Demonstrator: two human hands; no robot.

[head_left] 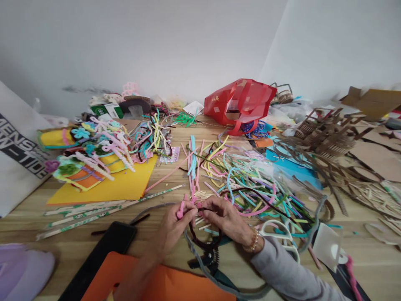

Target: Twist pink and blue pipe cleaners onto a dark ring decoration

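Your hands (200, 219) are together at 12 on the near part of the bench (25, 225), fingertips almost meeting. Your left hand (171, 230) pinches a pink pipe cleaner (181, 211), and your right hand (227, 219) grips a dark pipe cleaner (196, 238) that runs to the pink one and loops down below your fingers. A beaded bracelet (252, 241) circles your right wrist.

At 9, a white tote bag with black lettering (19, 146) hangs over the left side, with a lilac cloth item (25, 271) at 8. At 10, pipe-cleaner flowers (90, 156) sit on a yellow card sheet (106, 186), whose lower edge leaves a strip of bare wood. Green-striped paper strips (94, 213) and a black phone (108, 246) lie just left of you, beside an orange sheet (156, 280) at 6.

Dark pliers (206, 259) lie right under your hands. A loose heap of pipe cleaners (250, 188) crowds 1, a red bag (239, 100) stands beyond it, and cardboard cutouts (326, 133) fill 2 to 3. White-handled scissors (277, 236) sit near your right forearm.
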